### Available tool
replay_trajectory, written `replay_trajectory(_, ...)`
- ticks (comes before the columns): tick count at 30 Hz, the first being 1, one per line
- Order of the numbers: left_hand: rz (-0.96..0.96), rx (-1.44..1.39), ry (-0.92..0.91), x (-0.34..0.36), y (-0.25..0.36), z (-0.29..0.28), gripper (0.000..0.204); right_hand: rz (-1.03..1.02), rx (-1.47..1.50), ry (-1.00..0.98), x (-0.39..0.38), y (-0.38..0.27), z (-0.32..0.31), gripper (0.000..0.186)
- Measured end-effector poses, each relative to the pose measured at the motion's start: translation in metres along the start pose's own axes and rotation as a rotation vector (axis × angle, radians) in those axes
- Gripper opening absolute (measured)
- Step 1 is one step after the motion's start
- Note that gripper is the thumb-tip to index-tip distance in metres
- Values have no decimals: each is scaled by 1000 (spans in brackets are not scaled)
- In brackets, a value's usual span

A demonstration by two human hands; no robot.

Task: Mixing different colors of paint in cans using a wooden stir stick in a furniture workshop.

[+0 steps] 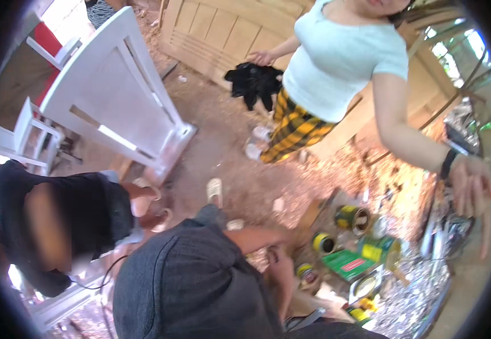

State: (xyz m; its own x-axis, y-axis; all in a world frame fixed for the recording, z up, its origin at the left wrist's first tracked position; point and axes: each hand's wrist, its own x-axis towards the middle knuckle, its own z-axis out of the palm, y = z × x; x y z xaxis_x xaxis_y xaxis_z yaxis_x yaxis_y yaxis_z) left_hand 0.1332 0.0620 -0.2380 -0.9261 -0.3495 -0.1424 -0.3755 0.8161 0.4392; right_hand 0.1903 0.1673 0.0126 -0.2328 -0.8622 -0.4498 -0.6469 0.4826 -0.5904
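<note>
Yellow-and-black can (308,276) sits lower right of the frame's centre, just beside the right hand (280,264), which is nearer than the left hand (278,235). Whether either pinches anything, I cannot tell.

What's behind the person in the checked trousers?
Behind the person there's a pale wooden panel on the picture's left, and more light wood on its right. Whatever their body covers can't be seen.
</note>
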Motion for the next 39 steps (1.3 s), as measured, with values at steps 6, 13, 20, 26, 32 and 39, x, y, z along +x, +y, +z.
replay_trajectory(6, -15, 262, -58, -28, -45, 8, 33, 130, 62, -123, -18, 5, 15, 35)
replay_trajectory(13, -157, -712, -275, -165, -197, -110, 41, -86, -71, -88, 52, -40, -16, 36)
replay_trajectory(20, -1097, 16, -110, -434, -335, -115, 30, -442, 110, -86, 95, -52, -14, 30)
replay_trajectory(26, -1520, -30, 333, -485, -299, -70, 36, -325, 52, -122, 106, -8, 6, 35)
replay_trajectory(32, -1361, -298, 78, -456, -343, -58, 41, -159, -28, -214, 128, 29, 46, 38)
replay_trajectory(39, -961, -280, 85, -377, -415, -109, 41, -70, -50, -272, 142, 22, 61, 35)
